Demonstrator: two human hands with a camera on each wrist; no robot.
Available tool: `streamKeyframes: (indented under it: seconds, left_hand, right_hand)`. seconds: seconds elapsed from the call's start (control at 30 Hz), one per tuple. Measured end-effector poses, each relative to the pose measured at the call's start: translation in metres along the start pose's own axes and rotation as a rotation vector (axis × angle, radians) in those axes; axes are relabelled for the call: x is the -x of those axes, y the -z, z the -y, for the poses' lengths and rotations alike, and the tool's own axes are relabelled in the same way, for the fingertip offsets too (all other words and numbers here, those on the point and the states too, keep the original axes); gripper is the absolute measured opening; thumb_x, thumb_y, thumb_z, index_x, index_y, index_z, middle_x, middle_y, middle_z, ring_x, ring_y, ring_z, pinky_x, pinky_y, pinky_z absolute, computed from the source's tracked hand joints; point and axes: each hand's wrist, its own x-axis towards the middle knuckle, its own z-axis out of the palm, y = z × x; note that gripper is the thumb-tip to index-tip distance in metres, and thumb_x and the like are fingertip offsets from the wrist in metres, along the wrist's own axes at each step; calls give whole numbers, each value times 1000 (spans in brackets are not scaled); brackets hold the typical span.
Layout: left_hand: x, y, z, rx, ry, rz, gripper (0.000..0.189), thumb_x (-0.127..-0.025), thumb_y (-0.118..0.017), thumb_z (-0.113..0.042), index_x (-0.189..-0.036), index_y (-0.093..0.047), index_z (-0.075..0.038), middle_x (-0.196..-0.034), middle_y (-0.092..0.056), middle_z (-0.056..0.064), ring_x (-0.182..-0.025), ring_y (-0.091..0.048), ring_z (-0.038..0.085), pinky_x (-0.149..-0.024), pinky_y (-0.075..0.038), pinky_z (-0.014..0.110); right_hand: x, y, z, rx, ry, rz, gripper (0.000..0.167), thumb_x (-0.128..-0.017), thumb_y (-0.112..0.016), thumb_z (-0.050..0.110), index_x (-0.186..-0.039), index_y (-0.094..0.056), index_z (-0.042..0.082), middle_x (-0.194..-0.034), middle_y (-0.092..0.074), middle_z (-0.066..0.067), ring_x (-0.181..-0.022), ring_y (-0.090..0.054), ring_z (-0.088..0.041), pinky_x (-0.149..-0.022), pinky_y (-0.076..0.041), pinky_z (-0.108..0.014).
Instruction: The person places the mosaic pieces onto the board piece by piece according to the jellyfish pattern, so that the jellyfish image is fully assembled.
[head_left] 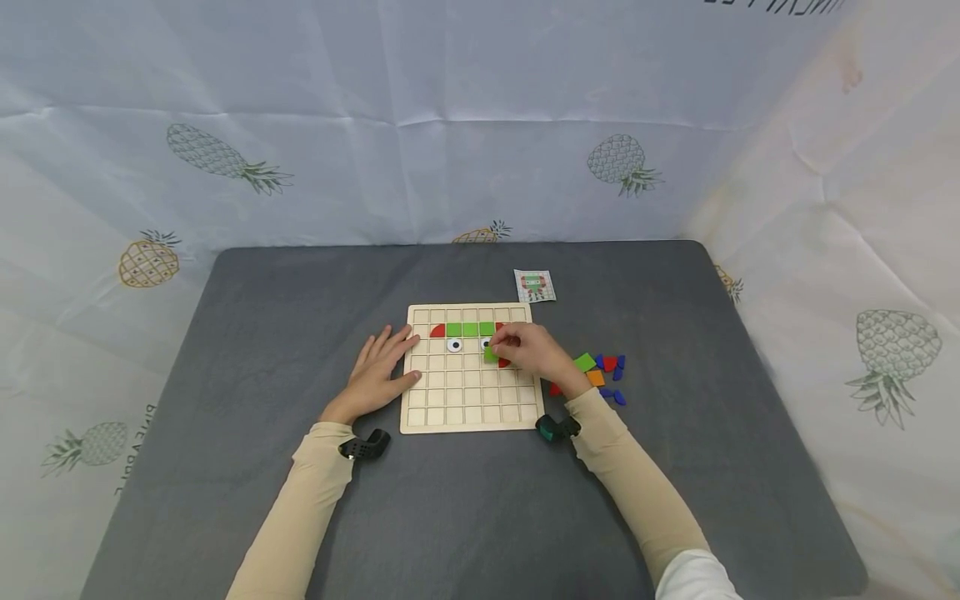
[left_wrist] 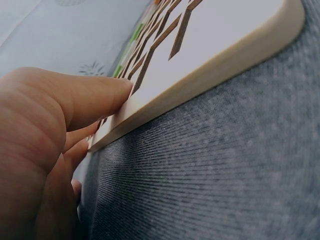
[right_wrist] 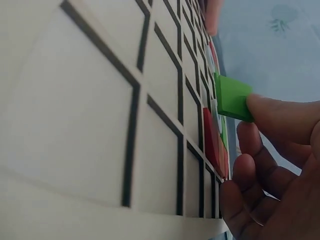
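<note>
A wooden grid board [head_left: 438, 421] lies on the grey table. Along its upper part run green square tiles [head_left: 470, 329] with a red rounded tile [head_left: 438, 332] at the left end, and below them sits an eye tile [head_left: 454, 345]. My right hand [head_left: 528, 346] pinches a green square tile [right_wrist: 234, 97] between thumb and finger, just over the board. A red tile [right_wrist: 212, 142] shows in the grid beside that hand. The left hand [head_left: 378, 375] rests with spread fingers on the board's left edge, its thumb [left_wrist: 107, 95] touching the rim.
Right of the board lie loose pieces: a green tile [head_left: 584, 362], an orange tile [head_left: 596, 378], a red piece [head_left: 610, 364] and several blue pieces [head_left: 619, 398]. A small picture card [head_left: 535, 286] with a coloured figure lies behind the board's far right corner.
</note>
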Motion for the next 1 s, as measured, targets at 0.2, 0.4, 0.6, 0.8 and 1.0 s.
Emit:
streamKeyframes:
  seconds: [0.2,0.4,0.6,0.8,1.0]
  left_hand:
    - [1,0,-1,1,-3,-1,68,-97,-65,-29,-157,-39,-12,-169,-25,11,-159,-7,37,-128,4,55]
    - [1,0,-1,5,0,-1,68,-97,-65,-30,-157,-39,-12,-169,-24,11,-159,-6,36,-128,4,55]
    - [0,1,-1,2,3,8,68,-97,-65,-29,-158,-38,-12,-169,-23,11,-160,-6,36,-128,4,54]
    - [0,1,-2,7,4,11,68,-97,-65,-29,-158,-38,-11,-170,-23,11,-160,-5,36,-128,4,54]
    - [0,1,-1,7,8,12,69,-97,-65,-29,-158,-38,-11,-170,-23,10,-160,-5,36,-128,5,54]
  right_hand:
    - [0,-5,0,36,7,19,14,-98,-68,22,-107,-75,14,-94,-68,-4,-79,-57,-16,-73,-48,-27]
    - [-2,-8,0,69,35,11,13,-98,-69,20,-105,-76,12,-92,-69,-3,-76,-58,-14,-69,-49,-26]
    - [-3,-10,-2,85,32,6,10,-98,-68,21,-102,-75,15,-88,-68,-1,-74,-59,-14,-70,-50,-28]
    - [-3,-10,-2,84,37,5,10,-98,-68,22,-102,-75,15,-87,-68,0,-74,-58,-14,-70,-49,-27]
    - [-4,-10,-2,53,23,3,11,-98,-68,22,-105,-73,14,-88,-67,-1,-74,-58,-14,-71,-49,-28]
